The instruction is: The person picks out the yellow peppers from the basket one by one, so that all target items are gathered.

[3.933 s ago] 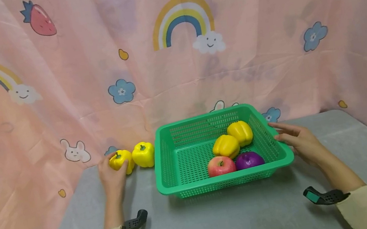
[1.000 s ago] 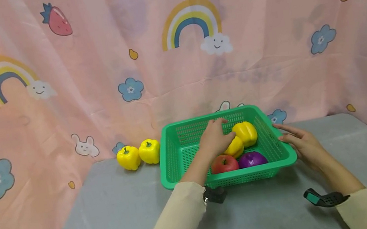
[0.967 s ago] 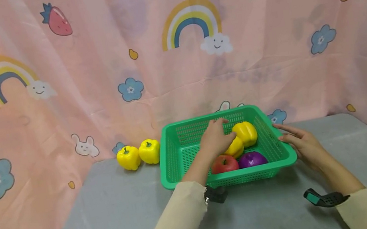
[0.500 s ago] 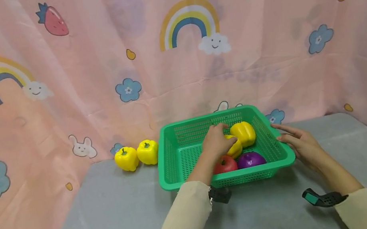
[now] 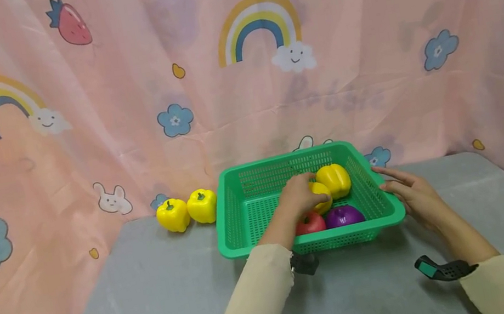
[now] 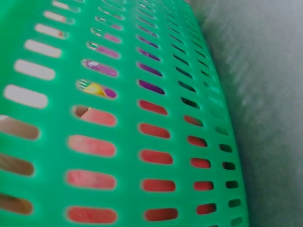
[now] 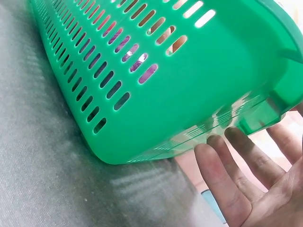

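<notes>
Two yellow peppers (image 5: 187,210) outside basket (image 5: 237,220): head view only.

Four yellow peppers are showing: two (image 5: 173,215) (image 5: 202,206) sitting outside on the table (image 5: 157,306), two (image 5: 334,180) (image 5: 322,196) lying in the one green basket (image 5: 242,219). One apple (image 5: 311,222) and one purple fruit (image 5: 344,216) are sharing that basket, and two hands (image 5: 296,198) (image 5: 410,194) are working.

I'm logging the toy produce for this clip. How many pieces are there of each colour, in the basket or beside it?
Yellow peppers: 4, the last under the left hand
Red apple: 1
Purple piece: 1
Total: 6
</notes>
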